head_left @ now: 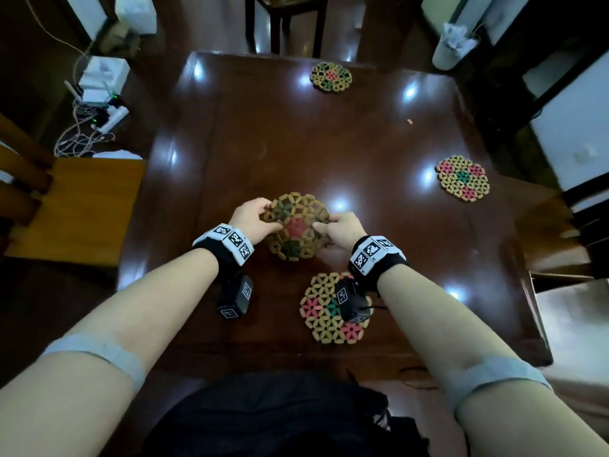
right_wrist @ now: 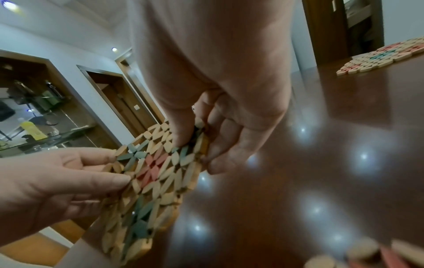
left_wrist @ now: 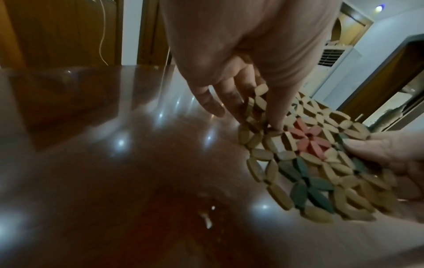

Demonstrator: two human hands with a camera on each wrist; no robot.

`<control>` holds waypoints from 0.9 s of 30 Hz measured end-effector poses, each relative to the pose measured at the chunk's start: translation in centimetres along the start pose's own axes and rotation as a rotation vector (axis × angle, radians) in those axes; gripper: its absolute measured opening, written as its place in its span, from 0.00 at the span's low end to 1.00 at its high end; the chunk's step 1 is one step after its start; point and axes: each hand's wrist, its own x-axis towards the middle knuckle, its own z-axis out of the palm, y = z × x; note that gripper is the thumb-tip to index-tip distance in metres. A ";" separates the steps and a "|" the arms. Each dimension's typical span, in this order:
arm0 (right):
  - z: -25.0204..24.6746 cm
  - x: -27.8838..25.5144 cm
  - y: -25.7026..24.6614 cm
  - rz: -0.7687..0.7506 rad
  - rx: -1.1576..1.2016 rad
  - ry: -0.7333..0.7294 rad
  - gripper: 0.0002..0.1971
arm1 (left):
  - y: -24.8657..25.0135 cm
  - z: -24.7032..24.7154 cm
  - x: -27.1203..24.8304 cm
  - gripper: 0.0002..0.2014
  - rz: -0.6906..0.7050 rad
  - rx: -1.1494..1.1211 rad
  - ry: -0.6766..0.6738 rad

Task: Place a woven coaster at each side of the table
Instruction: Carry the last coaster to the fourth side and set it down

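Head view: held coaster (head_left: 296, 226) up off the surface (head_left: 329, 143), near the middle and a little toward the near edge, pinched on both rims at once. Left hand (head_left: 252, 221) on its left rim, thumb on top and fingers curled underneath; right hand (head_left: 342, 227) on its right rim in the same pinch. Roughly round, so no long axis to speak of; tilted, far rim raised.

Three other woven coasters already lying flat: far coaster (head_left: 331, 77) by the far edge, right coaster (head_left: 463, 178) by the right edge, near coaster (head_left: 333, 308) by the near edge, partly hidden under the right wrist. Left side bare of any coaster, with a wooden chair (head_left: 79, 209) just beyond it.

Deciding relation, then: open spot lies left of the held coaster, on the left hand's side, and well apart from the right hand. Left hand nearer, so probably the one to carry it across once the right pinch lets go. Left wrist view blurred, but thumb on top of the coaster's rim looks likely there too.
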 end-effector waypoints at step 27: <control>27.5 -6.5 -9.6 -0.007 0.094 -0.013 0.11 | -20.2 -20.3 -8.3 0.21 -0.062 -0.168 0.122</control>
